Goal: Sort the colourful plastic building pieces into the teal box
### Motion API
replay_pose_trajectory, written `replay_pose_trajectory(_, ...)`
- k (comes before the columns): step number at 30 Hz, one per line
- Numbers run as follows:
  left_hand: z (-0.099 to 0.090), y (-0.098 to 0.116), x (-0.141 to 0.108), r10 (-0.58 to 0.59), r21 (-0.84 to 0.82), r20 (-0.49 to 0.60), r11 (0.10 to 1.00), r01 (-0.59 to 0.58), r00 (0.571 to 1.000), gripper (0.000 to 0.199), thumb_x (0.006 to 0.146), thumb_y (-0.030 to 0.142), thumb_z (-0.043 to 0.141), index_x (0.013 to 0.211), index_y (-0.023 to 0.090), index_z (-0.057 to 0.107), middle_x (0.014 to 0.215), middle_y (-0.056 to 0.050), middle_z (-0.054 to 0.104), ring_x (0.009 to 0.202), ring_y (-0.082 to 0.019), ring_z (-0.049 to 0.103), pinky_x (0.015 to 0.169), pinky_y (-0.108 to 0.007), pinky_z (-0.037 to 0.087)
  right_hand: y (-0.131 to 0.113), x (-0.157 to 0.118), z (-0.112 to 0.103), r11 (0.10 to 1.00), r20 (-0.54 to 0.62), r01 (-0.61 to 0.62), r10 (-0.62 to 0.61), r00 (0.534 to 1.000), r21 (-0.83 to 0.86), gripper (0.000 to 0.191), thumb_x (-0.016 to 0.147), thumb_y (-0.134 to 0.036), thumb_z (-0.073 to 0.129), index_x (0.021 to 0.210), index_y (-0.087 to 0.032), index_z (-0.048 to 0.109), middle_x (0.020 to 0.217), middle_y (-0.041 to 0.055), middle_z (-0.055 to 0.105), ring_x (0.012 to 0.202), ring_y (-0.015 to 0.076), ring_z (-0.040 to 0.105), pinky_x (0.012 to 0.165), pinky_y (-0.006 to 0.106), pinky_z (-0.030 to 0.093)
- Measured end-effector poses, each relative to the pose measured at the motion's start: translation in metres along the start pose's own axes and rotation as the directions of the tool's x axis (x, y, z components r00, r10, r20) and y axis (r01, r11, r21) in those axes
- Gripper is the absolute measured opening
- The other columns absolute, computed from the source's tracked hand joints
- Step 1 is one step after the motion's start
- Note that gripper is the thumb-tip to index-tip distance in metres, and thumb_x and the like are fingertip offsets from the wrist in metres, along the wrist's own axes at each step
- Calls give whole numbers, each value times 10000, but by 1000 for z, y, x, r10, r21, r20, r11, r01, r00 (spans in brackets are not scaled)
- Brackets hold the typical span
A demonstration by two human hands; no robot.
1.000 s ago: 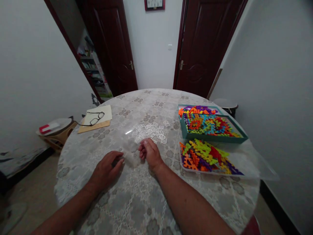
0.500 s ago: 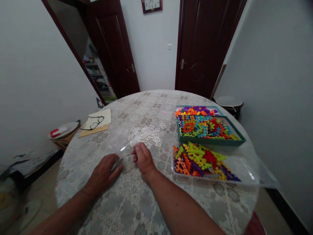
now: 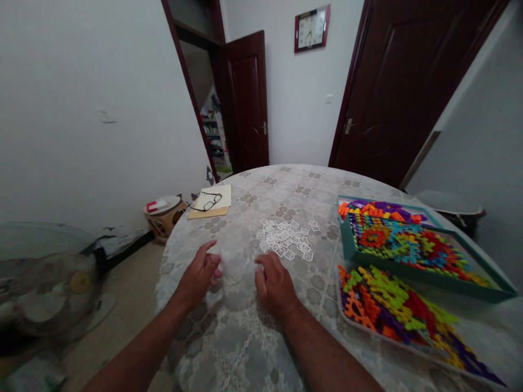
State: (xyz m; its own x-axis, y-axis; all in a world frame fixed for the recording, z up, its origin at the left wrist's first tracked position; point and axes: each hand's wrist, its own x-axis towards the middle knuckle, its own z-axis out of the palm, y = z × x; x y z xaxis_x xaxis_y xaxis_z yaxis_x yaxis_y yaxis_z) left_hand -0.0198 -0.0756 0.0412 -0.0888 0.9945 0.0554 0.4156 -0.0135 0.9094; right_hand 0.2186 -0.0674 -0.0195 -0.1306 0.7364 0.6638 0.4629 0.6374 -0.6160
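A see-through piece of plastic (image 3: 245, 260) lies between my hands, faint against the patterned cloth; its exact shape is hard to make out. My right hand (image 3: 277, 284) has its fingers curled at the right edge of this plastic, pinching it. To the left, my left hand (image 3: 199, 273) is held just over the table with thumb and fingers apart and nothing visible in it. Just beyond my right hand spreads a loose pile of small white lattice pieces (image 3: 284, 238), flat on the cloth.
At right, a clear tray (image 3: 341, 310) holds colourful toothed plastic pieces. Behind it stands a green box (image 3: 412, 276) with more pieces, and another box (image 3: 429, 213) is farther back. Glasses (image 3: 209, 205) rest on papers (image 3: 224, 191) at the table's left edge. A fan (image 3: 53, 294) stands left.
The view has swung to the left, so everything appears farther right. My left hand has lifted and opened away from the plastic. My right hand stays close to the white pile.
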Motion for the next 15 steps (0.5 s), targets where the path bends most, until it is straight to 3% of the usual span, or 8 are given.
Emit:
replay_pose_trajectory(5, -13, 6, -4, -93, -152, 43, 983, 98, 995, 766, 931, 719, 587, 1505, 223, 488, 1389, -177, 616, 836, -220, 753, 588, -358, 653, -2, -4, 0, 989, 84, 59, -48, 995, -133, 271, 966, -140, 519, 1192, -202, 654, 1141, 118, 634, 974, 241, 662, 862, 356, 598)
replay_pose_trajectory(8, -14, 6, -6, -121, -43, 46, 992, 123, 992, 633, 893, 571, 680, 1410, 221, 577, 1395, -154, 654, 824, -220, 751, 583, -333, 649, -7, -3, -3, 986, 181, 86, -59, 982, -144, 286, 962, -147, 551, 1221, -212, 657, 1128, 103, 634, 931, 224, 669, 809, 332, 612)
replay_pose_trajectory(11, -20, 0, 1, -153, 8, -17, 988, 153, 988, 512, 897, 400, 597, 1373, 214, 591, 1453, -139, 652, 807, -198, 743, 627, -335, 662, -10, -3, -3, 986, 195, 130, -108, 975, -104, 521, 971, -148, 555, 1486, -226, 534, 1277, 123, 642, 1053, 237, 676, 868, 347, 627)
replay_pose_trajectory(13, -31, -9, 12, -196, 38, -76, 979, 199, 978, 543, 841, 332, 586, 1367, 196, 587, 1476, -154, 648, 776, -187, 737, 638, -340, 667, -10, -3, -1, 986, 181, 143, -126, 975, -83, 646, 979, -155, 551, 1606, -224, 410, 1367, 142, 627, 1143, 251, 664, 910, 366, 628)
replay_pose_trajectory(15, -49, -20, 28, -194, 108, -77, 974, 201, 978, 551, 819, 347, 585, 1341, 173, 604, 1426, -171, 684, 726, -194, 734, 623, -364, 669, -8, -3, 0, 988, 200, 125, -104, 974, -94, 617, 980, -158, 552, 1584, -220, 439, 1367, 145, 632, 1167, 257, 663, 919, 377, 629)
